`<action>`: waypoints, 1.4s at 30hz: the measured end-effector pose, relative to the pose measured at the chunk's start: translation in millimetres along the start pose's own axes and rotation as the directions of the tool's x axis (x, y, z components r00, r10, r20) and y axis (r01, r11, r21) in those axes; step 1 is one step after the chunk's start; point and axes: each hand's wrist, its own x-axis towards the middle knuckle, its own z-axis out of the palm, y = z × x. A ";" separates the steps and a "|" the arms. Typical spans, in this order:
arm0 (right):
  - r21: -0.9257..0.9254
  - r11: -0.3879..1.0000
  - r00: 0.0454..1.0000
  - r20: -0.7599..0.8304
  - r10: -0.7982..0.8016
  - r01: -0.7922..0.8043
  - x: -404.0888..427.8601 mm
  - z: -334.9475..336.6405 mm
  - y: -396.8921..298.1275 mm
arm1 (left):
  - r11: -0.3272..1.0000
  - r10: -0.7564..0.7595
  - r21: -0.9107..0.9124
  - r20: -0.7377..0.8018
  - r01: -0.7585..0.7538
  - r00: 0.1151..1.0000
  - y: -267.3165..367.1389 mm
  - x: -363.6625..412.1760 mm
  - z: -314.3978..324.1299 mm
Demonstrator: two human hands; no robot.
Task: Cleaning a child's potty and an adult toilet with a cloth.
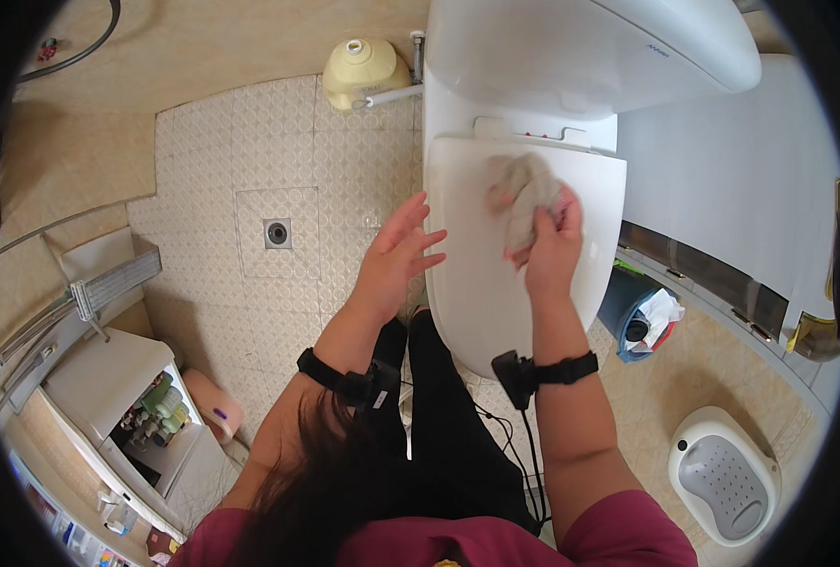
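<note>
My right hand (555, 244) grips a crumpled, pale grey-beige cloth (526, 186) with pinkish edges, above the closed lid of a white toilet (477, 298). The cloth is blurred, so whether it touches the lid cannot be told. My left hand (402, 255) is at the lid's left edge, fingers spread, holding nothing. Behind the lid stands the white cistern (576, 57). Both wrists wear black straps with small devices.
A yellowish plastic jug (365, 71) stands by the wall left of the toilet. A floor drain (277, 232) lies in the tiles. On the right are a lined waste bin (629, 322) and a white-and-grey plastic basin (725, 475). Black cables hang beside my right arm.
</note>
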 end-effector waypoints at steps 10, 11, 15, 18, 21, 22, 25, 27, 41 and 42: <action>-0.777 0.171 0.721 0.445 -0.532 0.606 34.0 82.4 66.6 | 0.999 -0.029 0.038 -0.136 0.035 0.990 -30.8 6.7 -29.7; -0.779 0.170 0.721 0.442 -0.533 0.603 32.1 82.9 67.8 | 0.998 -0.026 0.045 -0.143 0.033 0.989 -31.0 6.2 -31.5; -0.673 0.109 0.638 0.619 -0.457 0.732 1.1 78.4 83.2 | 0.996 -0.044 0.073 -0.164 0.056 0.985 -27.7 -1.2 -44.5; -0.665 0.100 0.639 0.649 -0.414 0.740 -25.3 59.1 89.5 | 0.992 -0.070 0.096 -0.150 0.085 0.986 -21.5 -8.4 -49.1; -0.657 0.070 0.631 0.682 -0.371 0.751 -22.8 50.9 86.1 | 0.989 -0.081 0.113 -0.150 0.098 0.985 -16.4 -15.0 -54.5; -0.700 0.012 0.651 0.658 -0.380 0.714 -10.2 55.0 80.6 | 0.989 -0.077 0.117 -0.151 0.095 0.986 -15.3 -16.5 -56.6; -0.814 -0.038 0.726 0.536 -0.432 0.579 35.2 69.5 59.3 | 0.986 -0.060 0.145 -0.136 0.080 0.989 -14.9 -19.8 -62.4; -0.880 -0.030 0.770 0.432 -0.469 0.475 39.1 69.8 58.8 | 0.984 -0.052 0.160 -0.130 0.072 0.990 -12.2 -21.7 -63.8; -0.915 0.024 0.864 0.373 -0.340 0.404 -79.2 5.5 113.2 | 0.932 -0.131 0.338 -0.031 0.134 0.991 -37.5 -51.1 -67.9; -0.893 0.035 0.844 0.409 -0.348 0.448 -74.0 6.0 107.5 | 0.913 -0.110 0.393 -0.031 0.113 0.994 -41.9 -52.9 -66.6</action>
